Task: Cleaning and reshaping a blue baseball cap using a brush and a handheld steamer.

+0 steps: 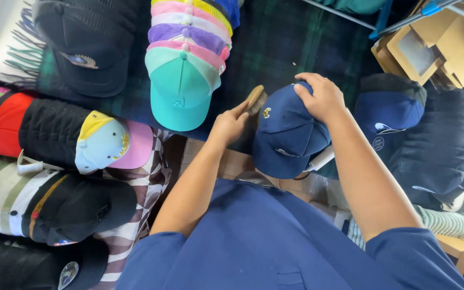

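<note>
A navy blue cap [284, 137] with a small yellow emblem on its front sits in front of me, brim toward me. My right hand [318, 96] rests on top of its crown, fingers curled over it. My left hand [231, 122] grips a small wooden brush [255, 99], whose bristle end touches the cap's left side near the emblem.
A stack of pastel caps topped by a teal one [181, 88] lies ahead. Black caps [89, 51] and rows of mixed caps [103, 142] fill the left. More navy caps [390, 115] sit right. Cardboard boxes [436, 45] stand at upper right, on dark plaid cloth [291, 37].
</note>
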